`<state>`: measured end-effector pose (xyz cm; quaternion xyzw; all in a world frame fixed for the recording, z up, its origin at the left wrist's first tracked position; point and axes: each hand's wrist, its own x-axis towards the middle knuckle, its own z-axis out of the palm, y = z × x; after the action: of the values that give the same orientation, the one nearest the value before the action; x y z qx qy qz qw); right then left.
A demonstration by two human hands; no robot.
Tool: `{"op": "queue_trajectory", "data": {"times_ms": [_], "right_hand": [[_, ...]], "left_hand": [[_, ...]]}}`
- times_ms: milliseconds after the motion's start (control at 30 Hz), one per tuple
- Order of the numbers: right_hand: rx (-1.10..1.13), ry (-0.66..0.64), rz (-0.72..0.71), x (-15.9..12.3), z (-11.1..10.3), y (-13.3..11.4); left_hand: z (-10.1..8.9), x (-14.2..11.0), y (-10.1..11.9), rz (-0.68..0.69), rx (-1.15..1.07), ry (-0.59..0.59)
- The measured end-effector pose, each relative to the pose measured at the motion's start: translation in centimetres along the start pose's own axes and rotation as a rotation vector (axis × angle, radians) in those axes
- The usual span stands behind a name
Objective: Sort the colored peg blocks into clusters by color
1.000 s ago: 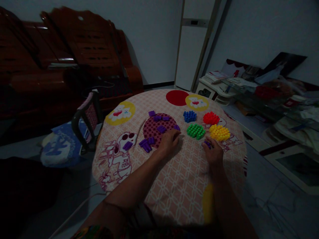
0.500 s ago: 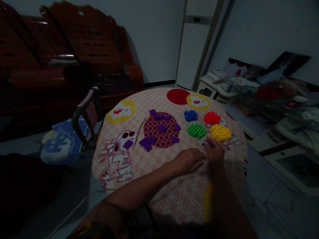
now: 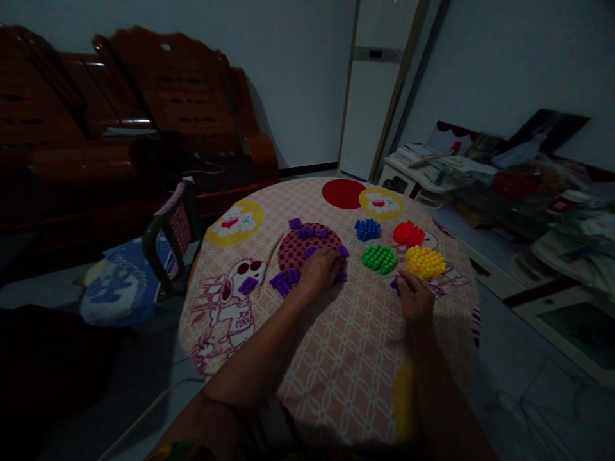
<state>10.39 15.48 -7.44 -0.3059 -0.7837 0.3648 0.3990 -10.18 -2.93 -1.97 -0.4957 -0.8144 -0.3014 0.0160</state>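
Note:
My left hand [image 3: 321, 272] reaches over the dark red checked circle on the tablecloth, fingers bent downward among small purple plastic blocks [image 3: 343, 251]. Its fingertips are dim and partly hidden, so I cannot tell whether it grips one. On the right, my right hand [image 3: 416, 298] is closed on a purple block [image 3: 396, 284], just in front of the yellow and green clusters. More purple blocks [image 3: 284, 282] lie left of my left hand, and another purple block [image 3: 247, 285] sits apart on the dog picture.
Grouped pegged blocks stand at the right: blue blocks [image 3: 368, 229], red blocks [image 3: 408, 233], green blocks [image 3: 379, 258] and yellow blocks [image 3: 425, 261]. The round table [image 3: 346, 358] has a patterned cloth. A chair [image 3: 168, 237] stands at its left, a cluttered cabinet [image 3: 432, 166] at the right.
My left hand has moved left, from beside my right hand to the purple blocks on the checked circle. My right hand stays nearly in place with its purple block. The view has tilted up slightly.

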Motion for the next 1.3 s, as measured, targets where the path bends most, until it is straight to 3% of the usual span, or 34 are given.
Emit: {"op": "queue_trajectory", "data": {"times_ms": [100, 200, 500, 567, 700, 833, 967, 1100, 1300], "right_hand": [[-0.017, 0.013, -0.008, 0.0, 0.0, 0.1], [-0.019, 0.004, -0.015, 0.0, 0.0, -0.1], [-0.026, 0.006, -0.004, 0.1, -0.1, -0.8], [-0.014, -0.001, 0.008, 0.0, -0.1, -0.9], [0.027, -0.003, -0.012, 0.0, -0.2, -1.4], [0.066, 0.011, -0.009, 0.0, -0.3, -1.9], [0.064, 0.004, 0.005, 0.0, -0.4, -2.1], [0.062, -0.007, 0.01, 0.0, -0.4, -1.9], [0.088, -0.009, 0.023, 0.0, -0.3, -1.9]], "left_hand": [[-0.9, 0.5, -2.4, -0.164, 0.131, 0.034], [-1.3, 0.6, -3.9, -0.236, 0.22, -0.028], [-1.6, 0.6, -3.5, -0.246, 0.318, -0.143], [-1.6, 0.5, -3.7, -0.246, 0.279, -0.114], [-1.6, 0.6, -4.0, -0.191, 0.034, 0.058], [-0.8, 0.7, -1.9, -0.138, -0.325, 0.091], [1.5, -0.2, 2.4, -0.129, -0.626, -0.064], [3.4, -1.4, 5.3, -0.049, -0.561, -0.123], [3.8, -1.7, 5.3, -0.005, -0.531, -0.117]]}}
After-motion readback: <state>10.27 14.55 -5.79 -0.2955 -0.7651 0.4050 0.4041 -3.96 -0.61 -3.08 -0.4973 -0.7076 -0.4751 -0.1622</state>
